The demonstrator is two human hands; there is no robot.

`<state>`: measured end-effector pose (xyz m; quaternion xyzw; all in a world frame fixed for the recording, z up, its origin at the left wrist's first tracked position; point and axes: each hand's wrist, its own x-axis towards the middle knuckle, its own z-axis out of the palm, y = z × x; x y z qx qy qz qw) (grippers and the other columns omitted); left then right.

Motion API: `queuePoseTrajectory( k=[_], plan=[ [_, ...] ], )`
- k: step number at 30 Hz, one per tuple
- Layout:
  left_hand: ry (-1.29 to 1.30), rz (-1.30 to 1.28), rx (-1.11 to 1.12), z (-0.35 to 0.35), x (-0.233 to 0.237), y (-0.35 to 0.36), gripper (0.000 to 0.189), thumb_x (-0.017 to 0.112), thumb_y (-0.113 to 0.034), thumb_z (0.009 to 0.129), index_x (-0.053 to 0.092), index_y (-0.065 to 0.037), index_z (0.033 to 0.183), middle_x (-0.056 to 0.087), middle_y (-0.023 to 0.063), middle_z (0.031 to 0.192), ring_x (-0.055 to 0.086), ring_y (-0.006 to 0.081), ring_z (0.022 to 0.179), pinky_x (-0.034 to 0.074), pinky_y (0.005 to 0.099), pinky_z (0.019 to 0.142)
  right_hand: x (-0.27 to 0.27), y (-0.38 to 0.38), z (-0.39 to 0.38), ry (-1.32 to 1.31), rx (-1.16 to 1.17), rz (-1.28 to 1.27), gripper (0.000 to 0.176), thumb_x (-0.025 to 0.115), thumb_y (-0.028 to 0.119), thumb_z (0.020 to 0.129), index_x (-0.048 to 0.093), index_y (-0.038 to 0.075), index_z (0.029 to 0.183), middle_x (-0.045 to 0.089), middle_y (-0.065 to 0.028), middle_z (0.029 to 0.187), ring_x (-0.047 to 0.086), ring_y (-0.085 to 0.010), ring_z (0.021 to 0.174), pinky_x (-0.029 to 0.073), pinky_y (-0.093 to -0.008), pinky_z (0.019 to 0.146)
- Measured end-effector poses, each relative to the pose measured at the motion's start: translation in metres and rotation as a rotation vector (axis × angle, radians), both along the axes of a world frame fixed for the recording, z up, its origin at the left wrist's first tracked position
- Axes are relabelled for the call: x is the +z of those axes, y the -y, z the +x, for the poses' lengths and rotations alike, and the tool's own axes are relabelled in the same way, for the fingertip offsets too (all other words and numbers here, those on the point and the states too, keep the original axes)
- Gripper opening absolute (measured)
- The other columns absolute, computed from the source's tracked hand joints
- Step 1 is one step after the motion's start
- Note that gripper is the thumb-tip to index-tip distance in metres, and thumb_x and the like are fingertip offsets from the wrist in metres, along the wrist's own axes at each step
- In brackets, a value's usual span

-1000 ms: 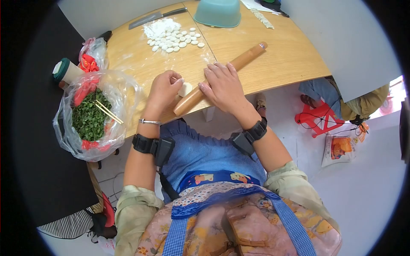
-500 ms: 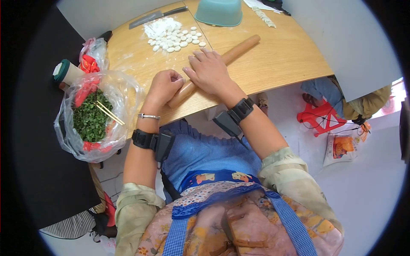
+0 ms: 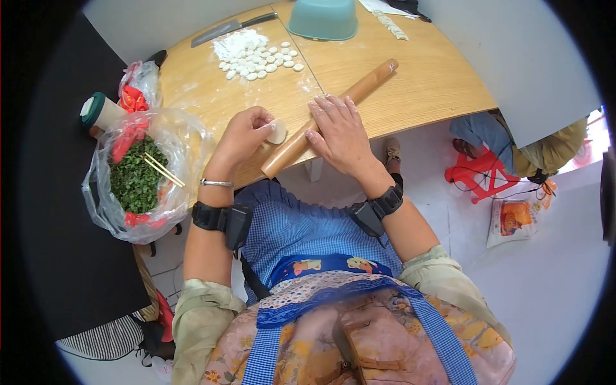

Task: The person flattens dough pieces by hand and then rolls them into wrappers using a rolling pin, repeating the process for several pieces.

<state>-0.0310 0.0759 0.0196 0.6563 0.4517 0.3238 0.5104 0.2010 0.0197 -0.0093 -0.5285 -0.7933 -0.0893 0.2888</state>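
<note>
In the centre of the frame, the left hand (image 3: 245,136) pinches the dough (image 3: 277,131) at its edge, fingers nearly closed. The right hand (image 3: 340,131) lies flat on the pin (image 3: 289,151), fingers extended, not wrapped around it. The dough is between the hands.

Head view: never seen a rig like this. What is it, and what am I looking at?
There is no robot here. A person wears one camera on the head, looking forward and down at their own bare hands, with a black device strapped on each forearm.

The left hand pinches the edge of a flat dough round. The right hand lies open on a wooden rolling pin.

Farther back on the table are a knife, flour, small dough pieces and a teal basin. At the left is a plastic bag with chopped greens and chopsticks.
</note>
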Motion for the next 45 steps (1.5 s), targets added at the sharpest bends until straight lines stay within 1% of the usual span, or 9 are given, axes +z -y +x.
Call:
queuePoseTrajectory(
  k=[10,13,15,17,26,29,36,43,45],
  plan=[
    [0.014,-0.096,0.045,0.001,0.002,-0.004,0.018,0.061,-0.013,0.096,0.069,0.000,0.106,0.068,0.0001,0.089,0.059,0.0058,0.074,0.047,0.0224,0.063,-0.002,0.000,-0.001,-0.003,-0.017,-0.038,0.057,0.053,0.042,0.099,0.057,-0.001,0.136,0.055,-0.0176,0.143,0.043,-0.0341,0.140,0.023,-0.0542,0.121],
    [-0.049,-0.049,-0.006,0.000,0.001,-0.007,0.022,0.060,-0.015,0.095,0.072,0.002,0.104,0.070,0.0050,0.086,0.062,0.0112,0.072,0.050,0.0272,0.065,0.000,0.000,-0.001,0.015,-0.020,-0.031,0.057,0.053,0.041,0.099,0.057,-0.001,0.136,0.055,-0.0180,0.143,0.043,-0.0342,0.140,0.023,-0.0543,0.121],
    [-0.318,0.274,-0.070,0.000,-0.003,-0.012,0.024,0.059,-0.015,0.094,0.072,0.005,0.100,0.071,0.0131,0.084,0.065,0.0191,0.074,0.052,0.0325,0.070,0.000,-0.001,-0.001,0.019,-0.008,-0.036,0.056,0.053,0.042,0.099,0.057,-0.001,0.135,0.056,-0.0182,0.142,0.044,-0.0345,0.140,0.024,-0.0545,0.121],
    [-0.324,0.269,-0.065,-0.001,-0.004,-0.015,0.025,0.057,-0.016,0.096,0.071,0.004,0.099,0.069,0.0100,0.081,0.062,0.0161,0.073,0.051,0.0311,0.069,0.003,-0.005,-0.002,0.020,-0.001,-0.035,0.056,0.053,0.042,0.098,0.058,-0.001,0.135,0.056,-0.0183,0.141,0.044,-0.0348,0.139,0.024,-0.0546,0.120],
    [-0.322,0.151,-0.026,0.000,0.003,-0.015,0.029,0.054,-0.019,0.100,0.069,0.004,0.094,0.065,0.0074,0.074,0.057,0.0137,0.068,0.048,0.0301,0.065,0.017,-0.055,-0.039,0.075,-0.053,-0.073,0.050,0.054,0.041,0.098,0.068,-0.005,0.111,0.068,-0.0207,0.114,0.057,-0.0371,0.122,0.034,-0.0543,0.113],
    [-0.372,0.181,-0.039,-0.002,0.004,-0.017,0.029,0.054,-0.020,0.100,0.070,0.004,0.094,0.065,0.0081,0.074,0.057,0.0138,0.068,0.048,0.0304,0.065,0.023,-0.068,-0.047,0.143,-0.047,-0.218,0.046,0.050,0.038,0.101,0.065,-0.001,0.121,0.064,-0.0198,0.127,0.050,-0.0362,0.133,0.034,-0.0535,0.113],
    [-0.322,0.222,-0.017,0.001,-0.004,-0.015,0.019,0.069,-0.015,0.087,0.071,0.003,0.092,0.070,0.0130,0.078,0.065,0.0201,0.071,0.053,0.0331,0.070,0.011,-0.050,-0.031,0.035,0.001,-0.070,0.052,0.050,0.040,0.101,0.061,0.000,0.131,0.057,-0.0212,0.140,0.047,-0.0368,0.137,0.029,-0.0517,0.117],
    [-0.324,0.235,-0.039,0.002,-0.009,-0.015,0.014,0.070,-0.007,0.085,0.069,0.003,0.096,0.070,0.0095,0.083,0.065,0.0159,0.074,0.054,0.0296,0.068,0.000,0.003,0.006,0.037,-0.023,-0.068,0.062,0.052,0.043,0.099,0.051,-0.001,0.142,0.048,-0.0194,0.150,0.037,-0.0333,0.145,0.022,-0.0515,0.122],
    [0.028,-0.058,0.047,0.003,-0.010,-0.011,0.021,0.067,-0.003,0.085,0.066,0.004,0.105,0.069,0.0073,0.088,0.064,0.0137,0.077,0.053,0.0261,0.067,-0.001,0.003,0.007,0.029,-0.027,-0.074,0.062,0.052,0.042,0.099,0.051,-0.001,0.143,0.047,-0.0190,0.151,0.037,-0.0330,0.146,0.021,-0.0519,0.122]
  ],
)
